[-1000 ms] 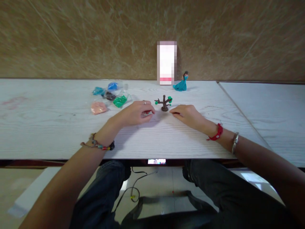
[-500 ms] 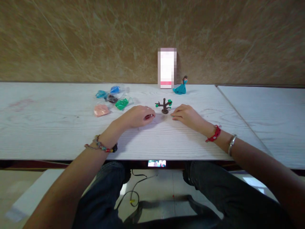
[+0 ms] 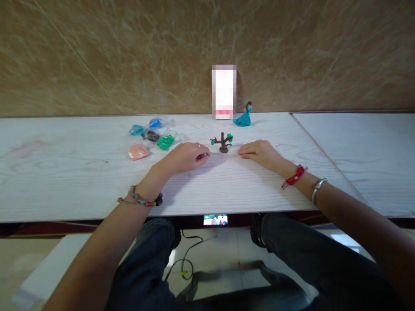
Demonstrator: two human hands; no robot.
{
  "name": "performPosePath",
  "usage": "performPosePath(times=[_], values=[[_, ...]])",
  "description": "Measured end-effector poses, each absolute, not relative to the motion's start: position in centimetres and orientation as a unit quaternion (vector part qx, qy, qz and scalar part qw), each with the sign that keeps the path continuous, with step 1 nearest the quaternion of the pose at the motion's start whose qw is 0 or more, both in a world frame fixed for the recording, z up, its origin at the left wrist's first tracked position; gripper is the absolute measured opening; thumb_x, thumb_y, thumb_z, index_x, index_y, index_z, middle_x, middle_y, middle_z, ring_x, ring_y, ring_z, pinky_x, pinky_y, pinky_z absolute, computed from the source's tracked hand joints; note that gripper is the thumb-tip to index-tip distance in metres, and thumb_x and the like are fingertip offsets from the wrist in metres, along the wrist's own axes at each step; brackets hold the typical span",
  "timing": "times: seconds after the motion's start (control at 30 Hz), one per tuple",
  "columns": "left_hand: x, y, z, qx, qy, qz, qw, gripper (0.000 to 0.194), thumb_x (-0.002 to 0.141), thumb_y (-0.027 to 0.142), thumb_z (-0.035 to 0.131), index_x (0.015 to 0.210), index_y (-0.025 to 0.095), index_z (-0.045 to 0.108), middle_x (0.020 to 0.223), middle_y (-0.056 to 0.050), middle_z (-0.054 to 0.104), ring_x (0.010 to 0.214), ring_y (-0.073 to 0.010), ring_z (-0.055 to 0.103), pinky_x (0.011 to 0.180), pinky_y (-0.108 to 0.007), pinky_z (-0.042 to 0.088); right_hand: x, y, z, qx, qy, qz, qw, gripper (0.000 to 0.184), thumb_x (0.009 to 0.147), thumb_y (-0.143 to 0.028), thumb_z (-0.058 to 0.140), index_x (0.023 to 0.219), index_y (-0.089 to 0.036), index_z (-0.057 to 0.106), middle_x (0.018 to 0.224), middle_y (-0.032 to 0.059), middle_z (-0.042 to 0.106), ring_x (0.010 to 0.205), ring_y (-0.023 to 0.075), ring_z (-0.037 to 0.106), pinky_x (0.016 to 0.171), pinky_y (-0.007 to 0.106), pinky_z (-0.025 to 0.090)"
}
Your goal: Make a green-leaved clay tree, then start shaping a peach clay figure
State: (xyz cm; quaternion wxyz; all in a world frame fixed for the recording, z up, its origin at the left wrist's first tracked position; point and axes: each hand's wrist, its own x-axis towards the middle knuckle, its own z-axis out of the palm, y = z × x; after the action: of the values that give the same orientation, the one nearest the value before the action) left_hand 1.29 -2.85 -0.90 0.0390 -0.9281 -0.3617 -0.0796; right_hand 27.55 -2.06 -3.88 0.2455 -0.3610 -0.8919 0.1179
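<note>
A small brown clay tree (image 3: 223,143) with green leaf blobs on its branches stands upright between my hands. Just left of it, my left hand (image 3: 191,156) rests with its fingers curled in and the fingertips close together; what lies inside, if anything, is hidden. To the right of the tree, my right hand (image 3: 259,152) has its fingertips pressed together low over the tabletop, and I cannot make out what is between them. Neither hand touches the tree.
Left of my hands lie bags of clay: green (image 3: 165,141), pink (image 3: 138,151), dark brown (image 3: 152,135), blue (image 3: 155,123) and teal (image 3: 137,130). A figurine in a teal dress (image 3: 244,119) stands near the wall beside a blurred upright phone-like screen (image 3: 223,90). The white tabletop (image 3: 207,190) ends at my knees.
My right hand has shifted slightly right, away from the tree, and the green bit at its fingertips no longer shows. My left hand's fingers have curled closer together. The tree stays put.
</note>
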Motion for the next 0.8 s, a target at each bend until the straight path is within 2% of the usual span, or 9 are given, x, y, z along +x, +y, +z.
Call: performPosePath(times=[0.1,0.27,0.43,0.53,0.67,0.8], values=[[1.2,-2.8,-1.0,-0.929,-0.359,-0.078,0.038,0.026,0.08,0.023,0.038,0.085,0.017,0.063,0.08,-0.005,0.066,0.068,-0.0139,0.056,0.06,-0.025,0.037,28.5,-2.3,-4.0,-0.375,-0.89,0.125,0.228,0.018,0.076,-0.017,0.058,0.089,-0.021,0.069,0.094,0.0041,0.069,0.091,0.0175,0.063,0.086,0.034,0.047],[1.1,-2.5,-1.2,-0.934,-0.348,-0.066,0.033,0.027,0.081,0.023,0.036,0.081,0.017,0.063,0.077,-0.005,0.065,0.067,-0.0138,0.056,0.06,-0.025,0.037,29.5,-2.4,-4.1,-0.396,-0.883,0.119,0.221,0.023,0.078,-0.015,0.054,0.096,-0.025,0.066,0.103,0.0035,0.065,0.102,0.0194,0.058,0.097,0.045,0.037],[1.3,-2.4,-1.1,-0.931,-0.36,-0.053,0.029,0.027,0.081,0.023,0.037,0.081,0.017,0.062,0.076,-0.004,0.065,0.067,-0.0133,0.056,0.059,-0.024,0.037,30.1,-2.2,-4.2,-0.353,-0.903,0.133,0.206,0.023,0.079,-0.015,0.054,0.096,-0.024,0.065,0.103,0.0019,0.065,0.104,0.0184,0.056,0.102,0.046,0.031],[1.4,-2.5,-0.9,-0.93,-0.363,-0.051,0.029,0.026,0.081,0.023,0.037,0.079,0.017,0.062,0.075,-0.004,0.065,0.065,-0.0126,0.055,0.058,-0.023,0.037,30.4,-2.2,-4.1,-0.378,-0.894,0.111,0.215,0.022,0.079,-0.016,0.054,0.096,-0.024,0.065,0.102,0.0027,0.065,0.103,0.0192,0.057,0.101,0.047,0.031],[1.3,-2.5,-0.8,-0.928,-0.366,-0.061,0.036,0.026,0.081,0.024,0.038,0.081,0.017,0.062,0.077,-0.004,0.066,0.066,-0.0128,0.056,0.058,-0.023,0.037,30.3,-2.3,-4.0,-0.32,-0.918,0.125,0.198,0.023,0.08,-0.016,0.052,0.097,-0.024,0.065,0.103,0.0019,0.065,0.102,0.017,0.058,0.102,0.043,0.031],[1.2,-2.4,-1.1,-0.932,-0.356,-0.063,0.03,0.025,0.081,0.023,0.038,0.079,0.017,0.063,0.075,-0.003,0.066,0.066,-0.0124,0.057,0.058,-0.023,0.038,30.5,-2.1,-4.1,-0.369,-0.9,0.091,0.215,0.022,0.08,-0.015,0.052,0.096,-0.023,0.066,0.1,0.0033,0.066,0.102,0.0197,0.058,0.101,0.048,0.031]])
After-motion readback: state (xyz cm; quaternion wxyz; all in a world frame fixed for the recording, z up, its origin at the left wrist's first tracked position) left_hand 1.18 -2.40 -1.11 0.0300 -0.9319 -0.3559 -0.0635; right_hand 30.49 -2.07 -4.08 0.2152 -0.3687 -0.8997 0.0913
